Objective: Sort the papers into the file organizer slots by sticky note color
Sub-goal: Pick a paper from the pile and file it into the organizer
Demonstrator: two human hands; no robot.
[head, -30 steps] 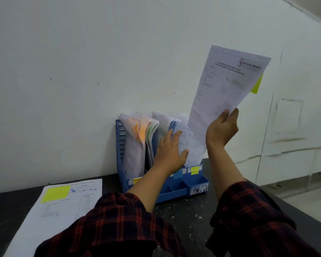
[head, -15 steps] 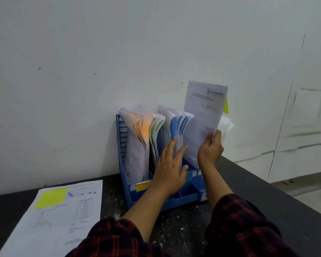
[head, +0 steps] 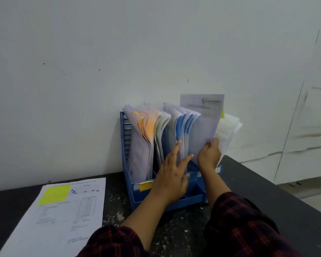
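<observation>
One blue organizer [head: 130, 145] stands against the white wall [head: 82, 52] on a dark table [head: 267, 191]. Its slots hold upright bundles of papers, fanned at the top: one with orange notes [head: 148, 127], one greenish [head: 160, 125], one with blue notes [head: 182, 127], and a pale bundle [head: 230, 125] at the far right. The front rail shows one yellow label [head: 145, 186] at the left and another yellow tab [head: 217, 170] at the right.

The right hand [head: 208, 155] pinches one sheet [head: 204, 123] by its lower edge; it stands upright in the right part of the organizer, between the blue bundle and the pale one, a yellow note [head: 223, 113] peeking out at its right edge. Its printed header is too blurred to read.

The left hand [head: 171, 179], fingers straight and spread, presses against the blue bundle.

One more paper [head: 63, 219] lies flat on the table at left, with one yellow sticky note [head: 54, 194]; its print is unreadable. Both sleeves [head: 239, 229] are dark red plaid
</observation>
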